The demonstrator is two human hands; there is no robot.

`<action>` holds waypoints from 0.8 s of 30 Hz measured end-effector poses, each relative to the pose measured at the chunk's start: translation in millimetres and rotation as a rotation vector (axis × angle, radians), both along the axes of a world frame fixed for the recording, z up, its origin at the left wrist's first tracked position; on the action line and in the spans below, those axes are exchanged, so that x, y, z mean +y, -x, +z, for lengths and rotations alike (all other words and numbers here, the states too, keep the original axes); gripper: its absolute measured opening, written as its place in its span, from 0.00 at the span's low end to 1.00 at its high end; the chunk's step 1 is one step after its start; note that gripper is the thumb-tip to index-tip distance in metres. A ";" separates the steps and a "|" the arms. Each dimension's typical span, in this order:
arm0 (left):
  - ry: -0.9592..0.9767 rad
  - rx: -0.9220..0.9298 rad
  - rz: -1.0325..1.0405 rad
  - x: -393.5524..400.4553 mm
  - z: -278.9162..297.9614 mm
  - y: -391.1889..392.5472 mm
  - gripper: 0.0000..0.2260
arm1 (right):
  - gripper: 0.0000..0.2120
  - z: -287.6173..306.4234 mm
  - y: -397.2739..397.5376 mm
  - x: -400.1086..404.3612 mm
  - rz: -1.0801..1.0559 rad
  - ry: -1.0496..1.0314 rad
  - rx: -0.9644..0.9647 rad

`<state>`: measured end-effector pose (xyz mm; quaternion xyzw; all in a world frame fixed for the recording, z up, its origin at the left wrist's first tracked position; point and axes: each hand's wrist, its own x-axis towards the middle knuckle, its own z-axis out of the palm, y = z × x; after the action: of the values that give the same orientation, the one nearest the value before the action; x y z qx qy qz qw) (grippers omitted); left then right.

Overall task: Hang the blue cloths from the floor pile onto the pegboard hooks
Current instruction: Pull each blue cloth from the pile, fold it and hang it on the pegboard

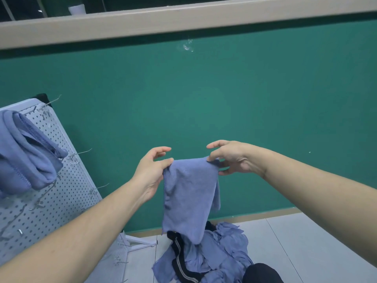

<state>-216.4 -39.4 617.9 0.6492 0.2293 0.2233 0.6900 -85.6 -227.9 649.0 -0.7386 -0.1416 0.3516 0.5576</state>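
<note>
Between both hands [152, 172] [230, 158], limp blue cloth [189, 197]

Green wall [204, 94]; perhaps black garment [179, 260]

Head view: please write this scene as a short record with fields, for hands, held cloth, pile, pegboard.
left hand: left hand pinches the top left corner of the held cloth
right hand: right hand pinches the top right corner
held cloth: blue cloth hangs between both hands, above the pile
pile: floor pile of blue cloths with a dark striped garment in it
pegboard: pegboard at left, one hung cloth on it, bare hook free
</note>
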 end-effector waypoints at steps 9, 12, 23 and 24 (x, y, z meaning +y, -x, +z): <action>-0.285 0.147 -0.198 9.5 12.5 8.3 0.18 | 0.26 8.3 4.0 -3.7 0.168 0.036 -0.145; -0.467 0.244 -0.264 10.3 16.1 10.4 0.19 | 0.21 5.2 4.1 -2.2 0.266 0.217 -0.348; -0.825 0.387 -0.246 6.6 29.4 11.7 0.13 | 0.02 -1.8 1.1 -6.3 0.232 0.279 -0.559; -0.843 0.381 -0.222 7.9 30.8 10.9 0.10 | 0.04 -1.0 1.4 -7.6 0.224 0.237 -0.499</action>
<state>-227.4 -31.5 648.7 0.9225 0.1705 0.0986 0.3318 -87.1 -235.5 647.9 -0.8420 -0.3128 0.2327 0.3730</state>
